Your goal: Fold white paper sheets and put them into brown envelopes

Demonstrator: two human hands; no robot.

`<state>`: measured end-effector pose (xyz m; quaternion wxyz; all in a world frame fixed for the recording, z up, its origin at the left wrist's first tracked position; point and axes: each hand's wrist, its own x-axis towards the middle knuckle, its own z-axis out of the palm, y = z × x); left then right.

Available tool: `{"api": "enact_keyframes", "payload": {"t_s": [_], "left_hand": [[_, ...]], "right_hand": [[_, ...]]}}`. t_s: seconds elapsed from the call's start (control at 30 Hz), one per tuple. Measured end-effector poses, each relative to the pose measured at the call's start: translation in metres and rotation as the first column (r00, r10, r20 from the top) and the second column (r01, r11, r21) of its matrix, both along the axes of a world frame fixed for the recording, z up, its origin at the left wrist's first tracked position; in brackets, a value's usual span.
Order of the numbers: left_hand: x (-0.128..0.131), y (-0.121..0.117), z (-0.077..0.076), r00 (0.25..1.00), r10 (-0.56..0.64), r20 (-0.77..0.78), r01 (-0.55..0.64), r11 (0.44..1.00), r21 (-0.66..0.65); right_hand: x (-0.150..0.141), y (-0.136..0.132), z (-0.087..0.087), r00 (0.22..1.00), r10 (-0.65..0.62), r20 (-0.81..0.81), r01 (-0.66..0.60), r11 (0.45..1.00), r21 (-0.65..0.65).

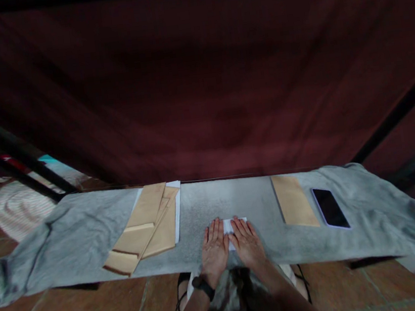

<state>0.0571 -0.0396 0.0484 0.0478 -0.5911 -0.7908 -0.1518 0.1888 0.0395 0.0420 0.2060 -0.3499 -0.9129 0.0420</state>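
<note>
A small white sheet of paper (pixel 230 228) lies on the grey cloth at the near middle, much of it covered by my hands. My left hand (pixel 215 249) rests flat on its left side, fingers stretched forward. On its right side lies my right hand (pixel 246 241), equally flat with the fingers out. Both thumbs come close together over the paper. Whether the paper is folded I cannot tell. A dark watch (pixel 203 287) is on my left wrist.
Several brown paper envelopes (pixel 145 235) overlap at the left, with white sheets (pixel 178 215) under them. Another brown envelope (pixel 295 201) and a phone (pixel 331 208) lie at the right. Grey cloth (pixel 220 194) covers the narrow table. Dark red fabric (pixel 200 100) hangs behind.
</note>
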Motion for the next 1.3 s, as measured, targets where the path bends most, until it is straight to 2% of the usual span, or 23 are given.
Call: {"api": "enact_keyframes", "payload": {"t_s": [0.2,0.4,0.47,0.53,0.63,0.77,0.87,1.0,1.17,1.3], "left_hand": [[-0.011,-0.014,0.001,0.995,0.097,0.013,-0.097,0.995,0.036],[-0.007,-0.015,0.005,0.985,0.168,0.026,-0.169,0.985,0.044],[0.004,-0.013,0.006,0.989,0.146,0.017,-0.147,0.987,0.060],[0.016,-0.014,0.005,0.997,0.071,0.009,-0.071,0.995,0.063],[0.025,-0.024,0.004,1.000,0.016,0.003,-0.016,0.998,0.054],[0.018,-0.044,0.002,0.999,0.040,-0.018,-0.039,0.998,0.052],[0.013,-0.049,0.004,0.998,0.051,-0.038,-0.048,0.997,0.064],[0.025,-0.028,0.009,0.995,0.087,-0.049,-0.084,0.994,0.067],[0.038,0.010,0.011,1.000,0.001,0.000,-0.001,0.999,-0.033],[0.027,0.011,0.009,1.000,-0.010,-0.016,0.009,0.999,-0.044]], "right_hand": [[0.017,0.008,-0.010,0.997,-0.073,0.020,0.072,0.996,0.046],[0.027,0.010,-0.010,0.998,-0.045,0.047,0.041,0.996,0.078],[0.027,0.009,-0.009,0.998,-0.049,0.051,0.045,0.996,0.075],[0.026,0.009,-0.008,0.997,-0.055,0.059,0.051,0.996,0.075],[0.027,0.009,-0.009,0.995,-0.059,0.074,0.053,0.995,0.083],[0.028,0.011,-0.013,0.997,-0.042,0.060,0.036,0.995,0.094],[0.028,0.011,-0.015,0.998,-0.032,0.058,0.026,0.995,0.098],[0.027,0.011,-0.015,0.994,-0.055,0.089,0.048,0.996,0.072],[0.028,0.011,-0.015,0.994,-0.058,0.094,0.054,0.997,0.048],[0.029,0.012,-0.016,0.995,-0.053,0.090,0.049,0.998,0.050]]}}
